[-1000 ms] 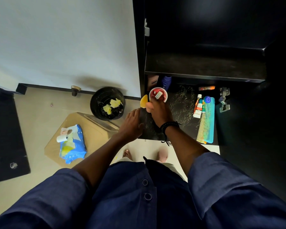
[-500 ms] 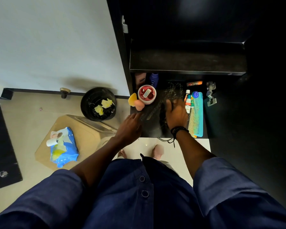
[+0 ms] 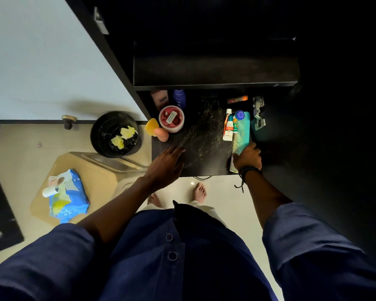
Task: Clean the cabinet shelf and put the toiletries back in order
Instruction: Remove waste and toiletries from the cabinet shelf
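Note:
The black cabinet shelf (image 3: 204, 157) is speckled with pale crumbs across its middle. At its left end stand a red-lidded jar (image 3: 171, 118), two makeup sponges (image 3: 156, 129), a pink tube (image 3: 160, 98) and a blue bottle (image 3: 179, 98). At the right lie a teal comb (image 3: 241, 131), small tubes (image 3: 228, 124) and an orange stick (image 3: 237, 99). My right hand (image 3: 246, 157) grips the near end of the comb. My left hand (image 3: 166, 164) rests flat on the shelf's front left, fingers straight.
A black bin (image 3: 114, 134) holding yellow crumpled wipes stands on the floor at left. A blue wipes pack (image 3: 66, 195) lies on a tan board (image 3: 100, 177). An upper black shelf (image 3: 215, 71) overhangs. A metal hinge (image 3: 258, 112) sits at right. My bare feet are below the shelf edge.
My right hand left the jar and sponges at the left end, crossed the shelf to the right and took hold of the comb. The left hand slid slightly forward onto the shelf.

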### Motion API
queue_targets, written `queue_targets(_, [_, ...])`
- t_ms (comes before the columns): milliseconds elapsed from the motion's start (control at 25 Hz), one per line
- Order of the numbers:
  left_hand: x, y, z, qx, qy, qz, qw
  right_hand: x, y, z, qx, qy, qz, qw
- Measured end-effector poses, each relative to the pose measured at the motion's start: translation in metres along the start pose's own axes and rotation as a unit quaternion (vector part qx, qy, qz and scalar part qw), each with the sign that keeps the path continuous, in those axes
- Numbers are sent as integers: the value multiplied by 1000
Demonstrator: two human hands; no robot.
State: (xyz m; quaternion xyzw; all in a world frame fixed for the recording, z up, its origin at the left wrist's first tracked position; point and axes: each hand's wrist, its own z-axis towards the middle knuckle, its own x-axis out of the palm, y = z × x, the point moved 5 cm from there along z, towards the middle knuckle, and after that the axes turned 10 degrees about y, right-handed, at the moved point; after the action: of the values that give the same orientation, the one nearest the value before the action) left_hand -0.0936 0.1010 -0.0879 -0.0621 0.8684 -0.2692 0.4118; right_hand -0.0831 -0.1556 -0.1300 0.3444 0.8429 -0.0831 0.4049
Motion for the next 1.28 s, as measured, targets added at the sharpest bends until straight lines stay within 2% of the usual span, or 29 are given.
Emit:
queue_targets(440, [10, -5, -2, 17, 15, 12, 1000, 5, -16, 14, 16, 62, 111, 992])
queue_targets(600, [14, -4, -6, 16, 22, 9, 1000, 6, -16, 11, 23, 64, 116, 991])
queue_targets(760, [11, -12, -5, 21, 34, 10, 999, 4, -16, 9, 41, 76, 172, 981])
queue_targets(920, [3, -22, -1, 22, 29, -4, 999, 1, -14, 1, 17, 92, 208, 974])
queue_targets(1080, [3, -29, 0, 28, 33, -47, 998, -6, -10, -16, -12, 50, 256, 965])
queue_targets(1280, [10, -33, 2, 33, 33, -76, 996, -13, -12, -46, 15, 4, 305, 952])
